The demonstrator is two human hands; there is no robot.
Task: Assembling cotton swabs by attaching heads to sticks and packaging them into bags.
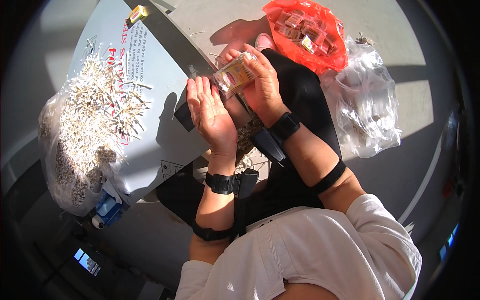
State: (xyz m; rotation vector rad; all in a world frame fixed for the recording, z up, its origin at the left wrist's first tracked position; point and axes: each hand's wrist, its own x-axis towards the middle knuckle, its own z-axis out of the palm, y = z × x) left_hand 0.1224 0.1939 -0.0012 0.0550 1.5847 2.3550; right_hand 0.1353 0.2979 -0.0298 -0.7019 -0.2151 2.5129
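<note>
Right hand: the right hand (pixel 262 82) is closed around a small matchbox (pixel 235 75), fingers curled over its top — the box tilted.
Left hand: the left hand (pixel 210 112) is open and flat, palm up, holding nothing; its fingertips lie just beside the matchbox, below and to its left.
Matchbox: between both hands, above the person's dark lap.
Tabletop: a grey tabletop (pixel 165 75) lies left of the left hand, bearing a heap of loose matchsticks (pixel 100 105).
Red bag: a red bag (pixel 310 32) of filled boxes sits beyond the right hand — well apart.
Clear bag: a clear plastic bag (pixel 365 107) lies right of the right hand.
</note>
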